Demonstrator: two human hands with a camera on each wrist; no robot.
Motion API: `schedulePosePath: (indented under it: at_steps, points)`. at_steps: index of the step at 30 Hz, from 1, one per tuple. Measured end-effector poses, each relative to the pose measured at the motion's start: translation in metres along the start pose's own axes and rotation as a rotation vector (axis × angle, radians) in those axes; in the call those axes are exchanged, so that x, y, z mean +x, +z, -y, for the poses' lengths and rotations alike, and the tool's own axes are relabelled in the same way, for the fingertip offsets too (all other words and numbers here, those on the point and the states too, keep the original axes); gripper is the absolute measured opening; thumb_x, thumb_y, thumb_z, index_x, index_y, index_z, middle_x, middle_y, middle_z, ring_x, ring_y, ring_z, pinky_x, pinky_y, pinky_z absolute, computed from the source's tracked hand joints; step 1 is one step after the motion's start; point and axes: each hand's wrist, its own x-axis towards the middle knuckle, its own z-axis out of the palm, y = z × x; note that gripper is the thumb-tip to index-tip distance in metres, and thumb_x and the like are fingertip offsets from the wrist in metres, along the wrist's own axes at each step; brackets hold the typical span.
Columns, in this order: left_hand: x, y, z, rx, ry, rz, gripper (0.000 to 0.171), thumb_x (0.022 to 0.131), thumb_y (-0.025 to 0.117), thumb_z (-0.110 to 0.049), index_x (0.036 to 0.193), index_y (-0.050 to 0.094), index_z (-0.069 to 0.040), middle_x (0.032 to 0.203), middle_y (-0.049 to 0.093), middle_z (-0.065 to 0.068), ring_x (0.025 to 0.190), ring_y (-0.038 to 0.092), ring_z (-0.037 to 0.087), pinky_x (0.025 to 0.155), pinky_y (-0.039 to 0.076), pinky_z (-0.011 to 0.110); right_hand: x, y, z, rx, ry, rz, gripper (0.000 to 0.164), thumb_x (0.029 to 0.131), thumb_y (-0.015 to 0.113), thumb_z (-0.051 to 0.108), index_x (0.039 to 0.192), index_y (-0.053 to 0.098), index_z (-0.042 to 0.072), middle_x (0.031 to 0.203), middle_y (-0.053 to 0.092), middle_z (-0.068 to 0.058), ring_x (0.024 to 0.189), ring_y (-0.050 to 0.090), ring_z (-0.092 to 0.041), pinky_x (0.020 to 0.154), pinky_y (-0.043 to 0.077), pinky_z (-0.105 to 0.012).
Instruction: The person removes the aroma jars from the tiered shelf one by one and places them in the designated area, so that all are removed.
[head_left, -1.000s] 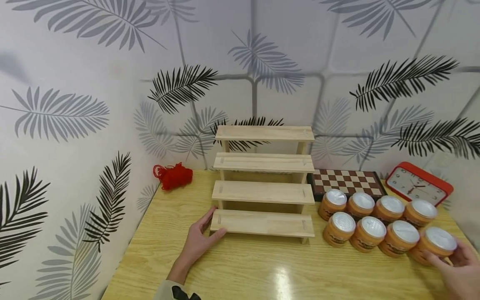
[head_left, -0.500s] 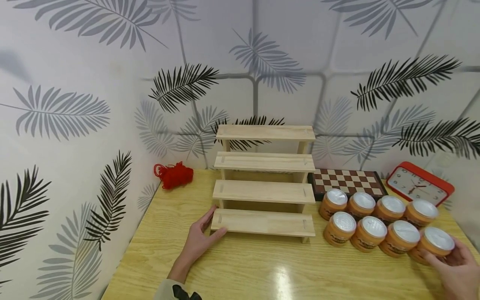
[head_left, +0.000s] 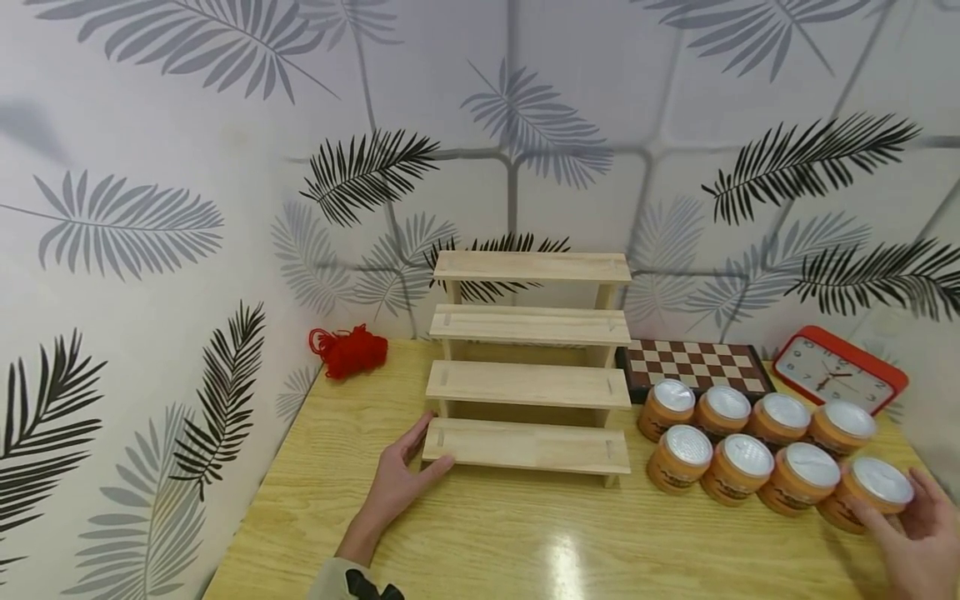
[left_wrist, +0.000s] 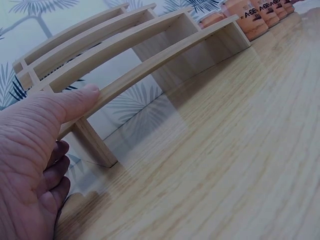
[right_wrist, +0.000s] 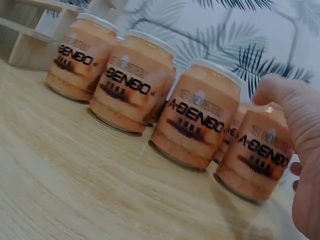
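Observation:
A pale wooden four-step shelf stands on the table. My left hand grips the left end of its lowest step, thumb along the board's front edge and the other fingers curled at its side, as the left wrist view shows. At the right stand two rows of orange cans with silvery tops. My right hand is round the rightmost front can, thumb at its near side and fingers at its right. In the right wrist view this can stands on the table, its right side covered by the hand.
Other front-row cans stand close beside the held one, with a back row behind. A checkered board and a red clock lie farther back. Red yarn is left of the shelf, and a patterned wall rises behind.
My right hand and the can in it shift only very slightly. The left hand keeps its hold on the shelf, and the cans and shelf stay where they were.

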Motion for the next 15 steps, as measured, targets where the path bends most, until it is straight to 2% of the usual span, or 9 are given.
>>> schedulePosePath:
  at_steps: [3,5,7,11,14,15]
  points:
    - [-0.001,-0.001,0.000,-0.004,-0.015,0.004,0.084,0.092,0.083,-0.024,0.163,0.038,-0.011,0.165,0.040,0.002,0.152,0.036,0.017,0.123,0.030,0.041,-0.010,0.001,0.012,-0.214,-0.044,-0.002,0.074,0.101,0.064,0.017,0.166,0.029,0.021,0.167,0.036,-0.001,0.155,0.025,-0.013,0.127,0.015,-0.028]
    - [-0.002,-0.001,0.000,-0.004,-0.017,0.004,0.085,0.092,0.083,-0.025,0.163,0.038,-0.011,0.165,0.040,0.002,0.152,0.036,0.017,0.123,0.030,0.041,-0.018,0.003,0.023,-0.324,-0.095,0.005,0.078,0.100,0.063,0.024,0.168,0.025,0.017,0.173,0.022,-0.008,0.160,0.016,-0.023,0.130,0.009,-0.044]
    - [-0.003,-0.001,0.000,0.000,-0.017,0.007,0.086,0.092,0.083,-0.026,0.163,0.037,-0.012,0.166,0.038,0.001,0.152,0.035,0.017,0.123,0.030,0.040,-0.024,0.006,0.035,-0.414,-0.175,0.028,0.080,0.100,0.062,0.027,0.168,0.022,0.013,0.174,0.016,-0.013,0.160,0.011,-0.033,0.130,0.007,-0.054]
    - [-0.001,-0.002,0.001,0.020,-0.004,0.001,0.096,0.093,0.083,-0.028,0.168,0.025,-0.018,0.171,0.028,0.001,0.156,0.029,0.019,0.125,0.027,0.043,-0.031,0.021,0.051,-0.371,-0.423,0.077,0.078,0.099,0.064,0.023,0.165,0.027,0.006,0.172,0.020,-0.019,0.159,0.014,-0.037,0.129,0.004,-0.057]
    - [-0.002,-0.005,-0.003,0.061,-0.007,-0.025,0.102,0.092,0.083,-0.032,0.169,0.017,-0.031,0.173,0.023,0.003,0.157,0.025,0.024,0.125,0.026,0.050,-0.034,0.033,0.058,-0.311,-0.582,0.122,0.076,0.097,0.065,0.022,0.163,0.033,0.003,0.168,0.027,-0.024,0.157,0.018,-0.039,0.129,0.005,-0.057]
    - [-0.003,-0.006,-0.005,0.082,-0.010,-0.032,0.102,0.092,0.083,-0.034,0.168,0.015,-0.035,0.173,0.021,0.003,0.158,0.024,0.025,0.126,0.024,0.053,-0.036,0.038,0.061,-0.310,-0.612,0.141,0.076,0.097,0.065,0.024,0.163,0.034,0.003,0.168,0.027,-0.025,0.157,0.018,-0.040,0.129,0.004,-0.057]
